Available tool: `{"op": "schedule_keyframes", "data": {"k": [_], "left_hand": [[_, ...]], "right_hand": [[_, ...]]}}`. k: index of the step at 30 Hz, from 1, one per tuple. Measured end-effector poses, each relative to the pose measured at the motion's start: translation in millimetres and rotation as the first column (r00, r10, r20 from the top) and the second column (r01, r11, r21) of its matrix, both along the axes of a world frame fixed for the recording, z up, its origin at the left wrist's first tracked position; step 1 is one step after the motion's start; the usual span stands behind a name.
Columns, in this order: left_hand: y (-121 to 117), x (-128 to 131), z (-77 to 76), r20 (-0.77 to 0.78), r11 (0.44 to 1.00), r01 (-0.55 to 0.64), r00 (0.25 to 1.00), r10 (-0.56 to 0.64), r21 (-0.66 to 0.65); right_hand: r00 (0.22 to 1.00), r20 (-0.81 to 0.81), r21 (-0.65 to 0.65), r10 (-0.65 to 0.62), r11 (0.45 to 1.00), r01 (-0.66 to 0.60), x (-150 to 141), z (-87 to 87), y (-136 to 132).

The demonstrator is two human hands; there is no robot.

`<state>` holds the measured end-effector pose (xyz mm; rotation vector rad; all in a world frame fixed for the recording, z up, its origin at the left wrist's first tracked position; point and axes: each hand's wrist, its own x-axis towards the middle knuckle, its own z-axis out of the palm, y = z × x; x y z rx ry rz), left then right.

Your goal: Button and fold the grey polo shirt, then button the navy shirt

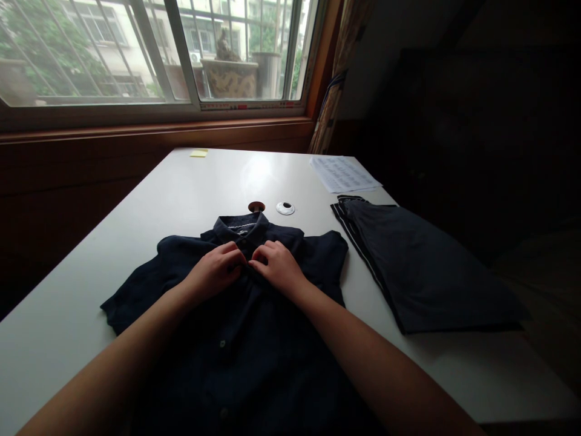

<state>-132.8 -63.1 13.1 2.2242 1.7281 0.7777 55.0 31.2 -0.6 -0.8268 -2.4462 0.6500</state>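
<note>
Desk point(136, 224): white; folded garment point(422, 272) along right edge.
Shirt point(272, 357): front up, running towards near edge.
Left hand point(221, 264), right hand point(280, 267): both pinching its upper front.
Progress: laid out; fastening there seems unfinished.

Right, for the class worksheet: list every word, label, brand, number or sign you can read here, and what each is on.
No text can be read with certainty.
Printed sheets: rows of print, too small and blurred.
Dark shirt: small white marks inside the collar, too small to read.
Window frame: red and dark marks along the bottom, too blurred to read.
</note>
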Motion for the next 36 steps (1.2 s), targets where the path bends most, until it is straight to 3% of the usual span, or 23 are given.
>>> {"op": "schedule_keyframes", "data": {"k": [15, 28, 32, 36], "left_hand": [[-0.2, -0.3, -1.0, -0.047, 1.0, 0.015, 0.999, -0.014, 0.022], [2.7, -7.8, -7.1, -0.039, 0.998, 0.053, 0.998, -0.051, 0.042], [3.4, -7.5, -7.2, -0.056, 0.998, 0.02, 0.998, -0.017, 0.058], [3.7, -6.3, -4.6, -0.065, 0.996, -0.012, 0.998, 0.018, 0.085]], "right_hand": [[1.0, -0.012, 0.005, 0.027, 1.0, -0.027, 1.2, -0.4, 2.3], [0.993, -0.047, -0.099, 0.105, 0.989, -0.11, 6.4, 5.9, 8.8], [0.979, -0.022, -0.187, 0.202, 0.961, -0.202, 10.3, 14.2, 13.3], [0.956, 0.057, -0.373, 0.289, 0.894, -0.249, 18.0, 26.6, 20.9]]}}
